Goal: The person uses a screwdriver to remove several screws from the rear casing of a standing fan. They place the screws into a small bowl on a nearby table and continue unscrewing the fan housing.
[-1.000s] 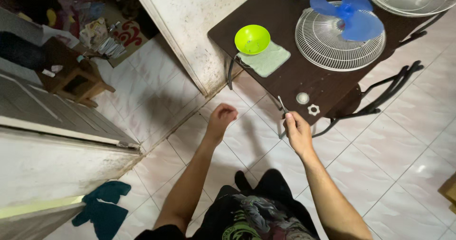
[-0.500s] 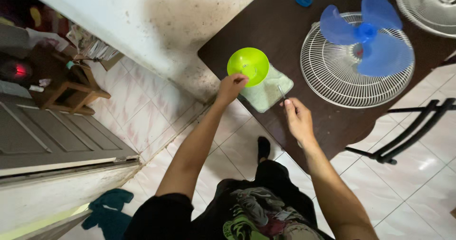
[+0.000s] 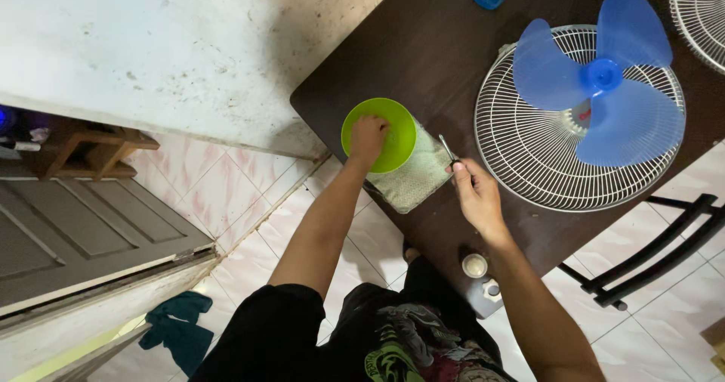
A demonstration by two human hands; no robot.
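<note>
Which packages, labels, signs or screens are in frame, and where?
No packages, signs or screens.
Fan hub: a small red and white mark under the blue blades, possibly a label; too small to tell.
Shirt graphic: green and red print on the person's black shirt, bottom centre.

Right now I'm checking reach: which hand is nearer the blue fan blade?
Right. The right hand is just left of the blue fan blade, by the grille; the left hand is in the green bowl, farther away.

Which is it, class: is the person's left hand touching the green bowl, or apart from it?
Touching. The head view shows the left hand reaching inside the green bowl, its fingers resting against the inner surface.
</note>
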